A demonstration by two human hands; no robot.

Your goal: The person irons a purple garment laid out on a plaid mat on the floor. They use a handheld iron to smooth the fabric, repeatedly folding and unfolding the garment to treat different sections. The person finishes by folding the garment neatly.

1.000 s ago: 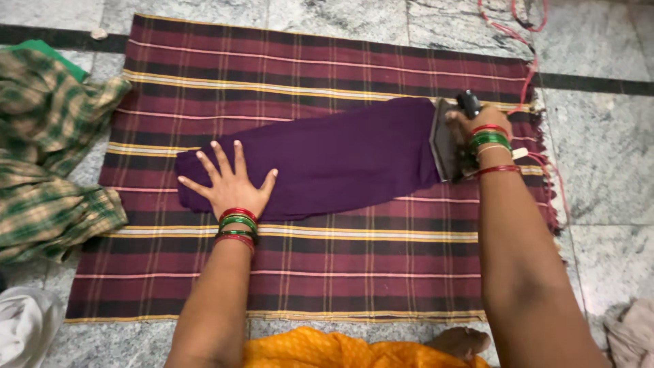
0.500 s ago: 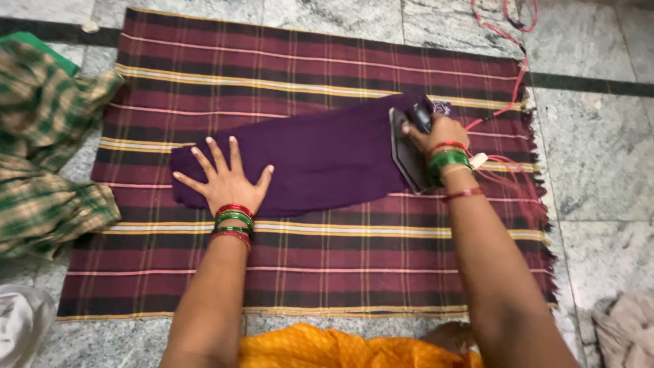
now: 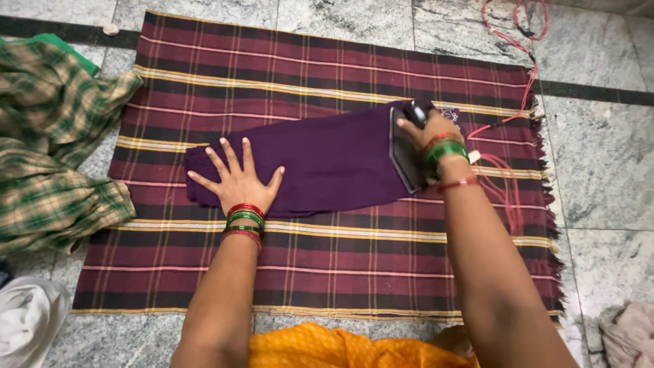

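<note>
A folded dark purple garment (image 3: 327, 163) lies across a maroon striped cloth (image 3: 327, 266) spread on the stone floor. My left hand (image 3: 238, 180) presses flat on the garment's left end, fingers spread. My right hand (image 3: 429, 133) grips the handle of a dark clothes iron (image 3: 407, 151) that rests on the garment's right end. Both wrists carry red and green bangles.
A red cord (image 3: 507, 123) runs from the iron up to the top right. A green checked cloth (image 3: 48, 157) is heaped at the left. White fabric (image 3: 27, 320) lies at bottom left, pale fabric (image 3: 630, 334) at bottom right, and orange fabric (image 3: 340, 347) by my lap.
The iron has slid leftward along the purple garment with my right hand on it. My left hand has stayed pressed on the garment's left end.
</note>
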